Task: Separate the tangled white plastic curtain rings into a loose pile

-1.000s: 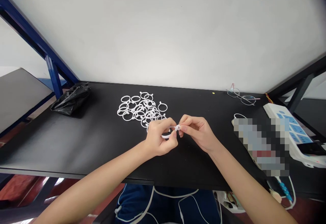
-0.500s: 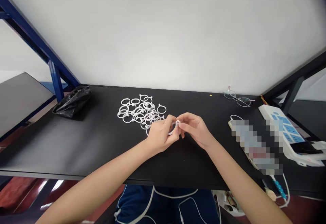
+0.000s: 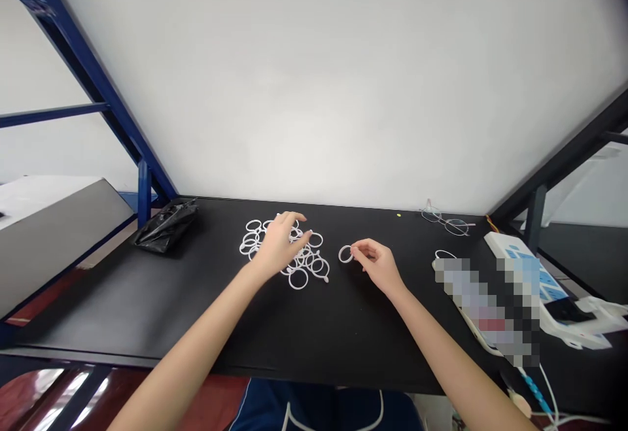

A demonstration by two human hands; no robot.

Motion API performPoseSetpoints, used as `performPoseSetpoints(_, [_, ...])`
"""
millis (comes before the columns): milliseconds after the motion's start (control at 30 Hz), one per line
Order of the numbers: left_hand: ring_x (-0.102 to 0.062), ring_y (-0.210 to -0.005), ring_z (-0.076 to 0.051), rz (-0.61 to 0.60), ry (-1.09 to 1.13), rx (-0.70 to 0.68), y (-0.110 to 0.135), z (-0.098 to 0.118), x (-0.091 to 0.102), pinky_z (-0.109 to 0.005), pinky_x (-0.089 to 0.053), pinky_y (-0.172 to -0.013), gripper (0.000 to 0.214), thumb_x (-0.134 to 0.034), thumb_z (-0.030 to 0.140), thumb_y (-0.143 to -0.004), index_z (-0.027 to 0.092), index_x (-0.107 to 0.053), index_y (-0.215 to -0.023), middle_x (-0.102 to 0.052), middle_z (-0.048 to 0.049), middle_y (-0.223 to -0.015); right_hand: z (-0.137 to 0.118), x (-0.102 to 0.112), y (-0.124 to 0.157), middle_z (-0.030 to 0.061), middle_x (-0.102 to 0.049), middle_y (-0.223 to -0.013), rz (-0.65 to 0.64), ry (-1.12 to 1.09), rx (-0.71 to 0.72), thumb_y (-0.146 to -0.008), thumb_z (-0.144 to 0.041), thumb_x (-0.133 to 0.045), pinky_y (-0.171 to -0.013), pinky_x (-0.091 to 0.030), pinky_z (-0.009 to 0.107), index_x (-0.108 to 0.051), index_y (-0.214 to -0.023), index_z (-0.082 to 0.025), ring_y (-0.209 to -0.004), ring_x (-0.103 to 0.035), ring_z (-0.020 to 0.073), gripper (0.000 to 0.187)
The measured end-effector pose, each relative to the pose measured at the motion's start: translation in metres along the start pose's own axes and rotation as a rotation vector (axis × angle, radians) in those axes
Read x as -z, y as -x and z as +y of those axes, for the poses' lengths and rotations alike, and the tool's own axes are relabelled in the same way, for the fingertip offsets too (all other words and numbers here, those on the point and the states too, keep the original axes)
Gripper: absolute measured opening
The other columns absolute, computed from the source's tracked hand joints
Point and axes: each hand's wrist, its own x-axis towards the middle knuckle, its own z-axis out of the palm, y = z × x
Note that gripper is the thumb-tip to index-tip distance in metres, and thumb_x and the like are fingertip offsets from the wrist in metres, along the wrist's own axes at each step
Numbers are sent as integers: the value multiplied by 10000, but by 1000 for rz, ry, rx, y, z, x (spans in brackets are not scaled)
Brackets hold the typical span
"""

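Note:
White rings with small round knobs, like curtain rings [image 3: 297, 279], lie in an overlapping pile on the black table. Over the pile hovers my left hand [image 3: 281, 242], fingers apart and nothing visible in them; it hides some of the rings beneath. To the right of the pile, my right hand [image 3: 375, 263] pinches one white curtain ring [image 3: 346, 254] by its edge between thumb and fingertips. That ring stands apart from the others.
A black plastic bag [image 3: 165, 227] sits at the table's left end. Eyeglasses [image 3: 449, 222] rest at the back right. A phone [image 3: 483, 307], its screen blurred out, and a white power strip [image 3: 534, 274] with cables lie on the right. A wall [image 3: 318, 91] rises behind the table.
My hands were together on one ring and have parted. The left has moved left over the pile; the right still holds a ring. The camera view has tilted up slightly.

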Motion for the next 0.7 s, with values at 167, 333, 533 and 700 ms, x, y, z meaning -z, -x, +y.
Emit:
performPoseSetpoints(167, [-505, -1206, -291, -13, -216, 173, 9, -70, 28, -480, -387, -1035, 425, -469, 488, -914, 191, -559, -1203, -585, -122, -1272, 4, -6, 1, 98, -700, -948, 30, 287, 52, -840, -496, -578, -714, -526, 379, -654, -1011, -179, -823, -646, 233, 368])
performPoseSetpoints(333, [-244, -1438, -384, -246, -339, 256, 14, -113, 38, -598, -235, -1110, 754, -399, 715, -853, 251, -406, -1447, -323, -134, -1557, -16, -36, 8, 191, -384, -1501, -119, 558, 74, -842, -650, -506, -1107, -311, 527, -441, -1399, -158, -1389, -343, 359, 746])
performPoseSetpoints(533, [-218, -1450, -399, -374, -339, 220, -6, -120, 29, -613, -215, -1118, 925, -459, 795, -757, 283, -303, -1512, -272, -107, -1587, -41, -81, -7, 137, 65, -1633, -409, 677, 39, -732, -812, -498, -1162, -124, 575, -130, -1556, -221, -1486, 31, 406, 1079])
performPoseSetpoints(700, [-98, -1477, -404, -512, -307, 38, -19, -112, 15, -635, -121, -1133, 946, -510, 772, -747, 322, -233, -1531, -152, -72, -1622, -38, -99, -31, 111, 137, -1625, -564, 702, 170, -650, -820, -582, -1159, -67, 601, -36, -1559, -264, -1482, 62, 410, 1197])
